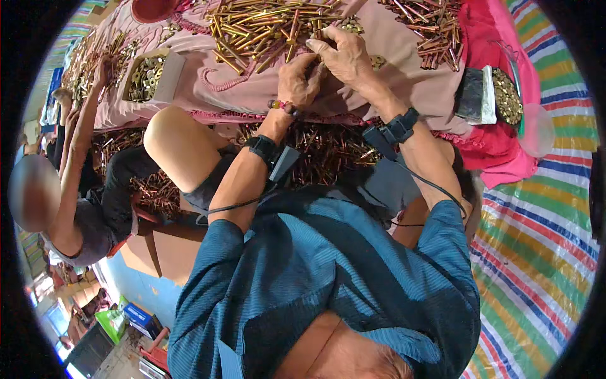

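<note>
My left hand (300, 82) is held over the near part of the pink cloth, its fingers curled together. Close against it, my right hand (348, 58) pinches with thumb and index finger. Whatever small piece lies between the fingertips is too hidden to name. Just beyond both hands spreads a heap of long brass-coloured bolts (259, 28). Small metal washers (377, 61) lie on the cloth by my right hand. A second heap of reddish bolts (437, 31) is at the far right.
Left of my hands stands an open carton (165, 74) of washers. A black box (470, 95) and a bag of small metal pieces (505, 95) sit at right. More bolts (322, 151) fill the space below the cloth's edge. A person (79, 215) works at the left.
</note>
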Tool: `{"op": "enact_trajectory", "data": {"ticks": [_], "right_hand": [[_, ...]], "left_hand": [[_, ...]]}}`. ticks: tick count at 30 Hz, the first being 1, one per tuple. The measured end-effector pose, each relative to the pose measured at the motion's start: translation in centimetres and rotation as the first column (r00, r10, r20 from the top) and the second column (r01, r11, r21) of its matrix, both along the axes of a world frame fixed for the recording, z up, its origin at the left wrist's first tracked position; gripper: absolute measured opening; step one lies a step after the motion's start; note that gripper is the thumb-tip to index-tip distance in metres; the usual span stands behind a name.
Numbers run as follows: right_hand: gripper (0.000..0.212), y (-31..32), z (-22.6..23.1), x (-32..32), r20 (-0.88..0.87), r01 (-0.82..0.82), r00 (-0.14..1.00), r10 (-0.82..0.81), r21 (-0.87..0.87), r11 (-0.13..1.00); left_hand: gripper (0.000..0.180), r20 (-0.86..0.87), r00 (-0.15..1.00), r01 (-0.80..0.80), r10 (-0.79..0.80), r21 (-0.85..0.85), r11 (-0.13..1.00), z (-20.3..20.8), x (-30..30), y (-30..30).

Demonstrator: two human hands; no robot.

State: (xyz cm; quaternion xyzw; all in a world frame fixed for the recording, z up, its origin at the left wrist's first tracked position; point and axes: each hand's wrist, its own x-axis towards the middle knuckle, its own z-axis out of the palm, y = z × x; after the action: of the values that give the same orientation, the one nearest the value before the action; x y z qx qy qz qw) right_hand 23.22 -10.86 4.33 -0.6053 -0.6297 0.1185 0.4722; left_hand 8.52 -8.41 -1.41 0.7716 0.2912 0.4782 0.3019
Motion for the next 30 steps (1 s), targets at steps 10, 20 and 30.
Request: {"op": "enact_trajectory", "data": {"ticks": [10,20,30], "right_hand": [[0.031,0.2,-0.1,0.5,-0.179,-0.128,0.977,0.115,-0.061,0.990],[0.032,0.5,-0.5,1.3,-0.192,-0.094,0.977,0.092,0.000,0.996],[0.034,-0.2,-2.2,1.4,-0.254,0.053,0.967,-0.015,0.143,0.988]], "left_hand": [[0.018,-0.055,0.997,-0.058,0.053,-0.106,0.993,2.2,0.4,-1.3],[0.022,-0.151,0.983,-0.123,0.108,-0.095,0.988,1.5,0.6,-0.8],[0.028,-0.198,0.973,-0.133,0.122,-0.039,0.990,1.6,0.8,-0.7]]}}
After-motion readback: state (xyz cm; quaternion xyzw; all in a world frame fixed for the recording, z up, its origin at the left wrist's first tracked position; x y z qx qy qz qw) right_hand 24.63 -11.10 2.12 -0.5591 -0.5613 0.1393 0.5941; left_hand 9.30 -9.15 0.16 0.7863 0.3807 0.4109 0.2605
